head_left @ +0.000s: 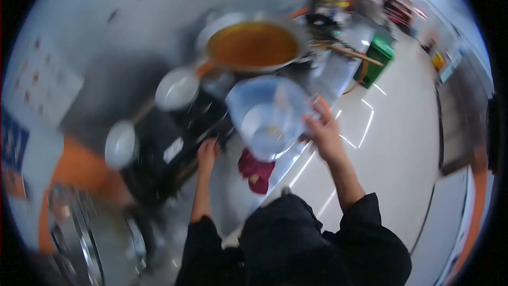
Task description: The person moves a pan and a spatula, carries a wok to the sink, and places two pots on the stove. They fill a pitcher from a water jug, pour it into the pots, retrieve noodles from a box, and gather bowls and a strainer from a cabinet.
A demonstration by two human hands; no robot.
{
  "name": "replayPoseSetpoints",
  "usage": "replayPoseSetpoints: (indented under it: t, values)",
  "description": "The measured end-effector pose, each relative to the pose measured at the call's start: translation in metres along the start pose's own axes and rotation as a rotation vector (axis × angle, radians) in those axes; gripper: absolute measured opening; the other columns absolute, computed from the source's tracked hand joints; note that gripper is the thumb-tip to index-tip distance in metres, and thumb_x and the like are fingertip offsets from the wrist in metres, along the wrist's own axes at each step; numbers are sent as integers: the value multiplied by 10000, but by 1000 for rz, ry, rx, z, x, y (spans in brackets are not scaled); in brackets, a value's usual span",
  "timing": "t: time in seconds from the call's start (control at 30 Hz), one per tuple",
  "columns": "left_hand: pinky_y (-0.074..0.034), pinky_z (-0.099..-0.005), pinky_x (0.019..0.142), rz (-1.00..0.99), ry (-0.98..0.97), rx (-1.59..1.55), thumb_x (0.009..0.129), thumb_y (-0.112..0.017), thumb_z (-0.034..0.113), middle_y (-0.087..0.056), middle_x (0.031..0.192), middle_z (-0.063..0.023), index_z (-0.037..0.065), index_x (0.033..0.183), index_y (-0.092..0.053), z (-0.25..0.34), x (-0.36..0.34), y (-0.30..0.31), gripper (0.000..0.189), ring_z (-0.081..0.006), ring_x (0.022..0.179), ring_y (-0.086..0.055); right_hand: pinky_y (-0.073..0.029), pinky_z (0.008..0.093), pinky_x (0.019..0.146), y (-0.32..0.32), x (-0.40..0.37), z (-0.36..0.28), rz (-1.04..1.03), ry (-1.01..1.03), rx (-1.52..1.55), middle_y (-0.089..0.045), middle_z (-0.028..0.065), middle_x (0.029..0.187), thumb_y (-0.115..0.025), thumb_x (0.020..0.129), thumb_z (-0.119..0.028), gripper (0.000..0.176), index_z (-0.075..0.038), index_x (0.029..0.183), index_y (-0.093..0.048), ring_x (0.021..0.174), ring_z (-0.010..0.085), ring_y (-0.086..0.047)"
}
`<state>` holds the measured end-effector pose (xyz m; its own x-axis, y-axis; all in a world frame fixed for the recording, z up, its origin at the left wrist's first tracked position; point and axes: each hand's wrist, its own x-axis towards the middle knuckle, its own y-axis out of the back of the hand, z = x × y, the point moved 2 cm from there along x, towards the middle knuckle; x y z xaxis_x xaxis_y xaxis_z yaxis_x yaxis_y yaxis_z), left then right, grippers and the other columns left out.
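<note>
My right hand [324, 133] grips the rim of a clear plastic tub [269, 116], held tilted in front of me with a few scraps at its bottom. Beyond the tub stands a large steel pot [254, 47] full of orange-brown sauce. My left hand [207, 153] rests on the front edge of the black stove [164, 153], its fingers curled over the edge. A dark red cloth [256, 168] lies on the steel counter just below the tub. The picture is blurred by motion.
Two white ladle-like bowls [177, 89] [120, 144] sit on the stove at left. A green crate [377, 59] stands on the pale floor at upper right, near a wooden stick [353, 53]. A steel vessel [79, 233] is at lower left.
</note>
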<state>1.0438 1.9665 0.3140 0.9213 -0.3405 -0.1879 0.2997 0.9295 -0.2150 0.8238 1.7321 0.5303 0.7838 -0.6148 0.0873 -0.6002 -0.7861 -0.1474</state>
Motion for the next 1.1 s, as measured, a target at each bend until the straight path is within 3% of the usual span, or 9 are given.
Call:
replayPoseSetpoints:
  t: [0.07, 0.2, 0.4, 0.47, 0.57, 0.6, 0.7, 0.77, 1.1]
  values:
    - [-440, -247, 548, 71, 35, 298, 859, -534, 236, -578, 682, -59, 26, 930, -602, -9, -20, 1, 232, -119, 626, -544, -514, 251, 511, -14, 13, -5, 11, 21, -47, -597, 102, 941, -579, 839, -208, 463, 30, 1220, -468, 669, 153, -595]
    - [-486, -421, 678, 204, -237, 788, 873, -493, 300, -634, 826, -213, -11, 859, -608, -42, -12, -9, 332, -361, 777, -622, -441, 249, 473, -30, 29, -10, 1, 28, -11, -578, 120, 807, -616, 822, -212, 553, 83, 1241, -407, 522, 158, -547]
    - [-495, -457, 696, 285, 44, 1317, 902, -400, 333, -647, 877, -171, 50, 865, -643, -1, 23, -35, 374, -348, 823, -625, -479, 239, 485, -29, 46, 7, 15, 11, -21, -587, 104, 807, -607, 824, -191, 539, 54, 1258, -401, 570, 165, -585]
    - [-498, -462, 699, 153, -115, 1456, 904, -377, 311, -649, 879, -166, 82, 888, -653, -24, 41, -30, 359, -337, 831, -628, -520, 265, 504, -3, 54, 32, -35, -52, -173, -565, 164, 1029, -607, 817, -174, 547, 57, 1263, -391, 676, 172, -621]
    - [-490, -472, 727, 39, -130, 1526, 871, -428, 250, -623, 971, -199, 28, 923, -643, -36, 56, -34, 313, -349, 889, -609, -483, 237, 487, -8, 50, 21, -24, -81, -187, -609, 84, 821, -633, 805, -176, 531, 40, 1247, -430, 559, 120, -584]
    - [-505, -432, 637, 292, 95, 1260, 876, -444, 255, -637, 900, -203, -31, 915, -619, -28, 55, -36, 337, -321, 819, -629, -460, 223, 480, -11, 48, 18, -42, -50, -78, -598, 65, 777, -636, 809, -188, 527, 36, 1242, -436, 552, 104, -570]
    - [-467, -366, 480, 123, 225, 917, 884, -442, 274, -646, 823, -171, -51, 854, -593, -73, 90, -12, 360, -239, 682, -628, -438, 214, 473, -9, 40, 23, -67, -106, -15, -601, 55, 764, -634, 819, -209, 546, 32, 1259, -419, 532, 85, -544]
    - [-362, -290, 382, 428, 449, 143, 885, -447, 273, -635, 761, -118, -23, 784, -563, -45, 62, -34, 334, -147, 541, -542, -437, 212, 474, -8, 37, 20, -74, -110, -26, -603, 58, 773, -632, 821, -210, 549, 32, 1264, -414, 533, 84, -542]
    - [-328, -263, 423, 425, 331, -469, 887, -458, 307, -587, 702, -53, 11, 852, -543, -84, 73, -43, 310, -122, 527, -477, -440, 208, 491, -6, 21, 18, -87, -148, -22, -606, 57, 773, -617, 823, -191, 556, 20, 1288, -397, 551, 80, -548]
